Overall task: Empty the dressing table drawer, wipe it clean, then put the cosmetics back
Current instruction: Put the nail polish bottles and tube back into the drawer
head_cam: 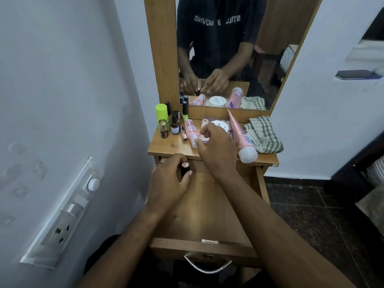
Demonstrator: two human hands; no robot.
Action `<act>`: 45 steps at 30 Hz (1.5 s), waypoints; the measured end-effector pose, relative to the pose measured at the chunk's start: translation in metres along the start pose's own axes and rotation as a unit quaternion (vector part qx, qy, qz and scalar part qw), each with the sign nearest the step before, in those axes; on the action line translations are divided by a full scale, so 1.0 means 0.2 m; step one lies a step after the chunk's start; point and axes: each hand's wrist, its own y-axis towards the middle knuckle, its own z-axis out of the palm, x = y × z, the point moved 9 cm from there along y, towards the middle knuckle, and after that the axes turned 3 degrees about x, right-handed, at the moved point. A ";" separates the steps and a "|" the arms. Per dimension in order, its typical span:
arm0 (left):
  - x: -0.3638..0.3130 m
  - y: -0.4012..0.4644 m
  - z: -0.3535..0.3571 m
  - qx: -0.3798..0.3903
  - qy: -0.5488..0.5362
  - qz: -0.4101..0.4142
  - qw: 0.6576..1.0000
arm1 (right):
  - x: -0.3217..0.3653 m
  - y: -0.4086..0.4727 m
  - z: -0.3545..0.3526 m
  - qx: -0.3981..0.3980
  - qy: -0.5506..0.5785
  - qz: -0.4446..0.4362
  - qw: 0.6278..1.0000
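Over drawer (207,215): lipstick (185,168) (left-hand (168,183) grip).

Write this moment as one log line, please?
stage: restocking | drawer: open, nearly bare | left hand: holding small dark bottle in drawer | right hand: reaching to tabletop cosmetics | cloth: on tabletop

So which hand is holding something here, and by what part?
The left hand grips a small dark lipstick-like tube around its body, pale end up, over the open drawer. The right hand holds nothing.
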 end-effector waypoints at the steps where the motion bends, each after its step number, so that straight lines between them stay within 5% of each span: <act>1: 0.02 0.00 0.02 0.012 0.022 -0.003 1.000 | -0.01 0.00 0.00 -0.004 0.000 0.004 1.000; 21: 0.22 0.07 0.12 0.016 0.113 -0.087 0.990 | -0.12 -0.23 0.10 0.079 0.061 0.018 0.995; 30: 0.22 0.05 0.10 0.010 0.086 -0.095 0.992 | 0.17 0.11 0.11 0.071 0.088 -0.048 0.992; 38: 0.21 0.06 0.08 -0.005 0.081 -0.087 0.993 | 0.37 0.40 0.29 0.095 -0.063 -0.104 0.988; 45: 0.21 0.07 0.07 -0.007 0.076 -0.087 0.993 | 0.35 0.41 0.37 0.106 -0.078 -0.112 0.985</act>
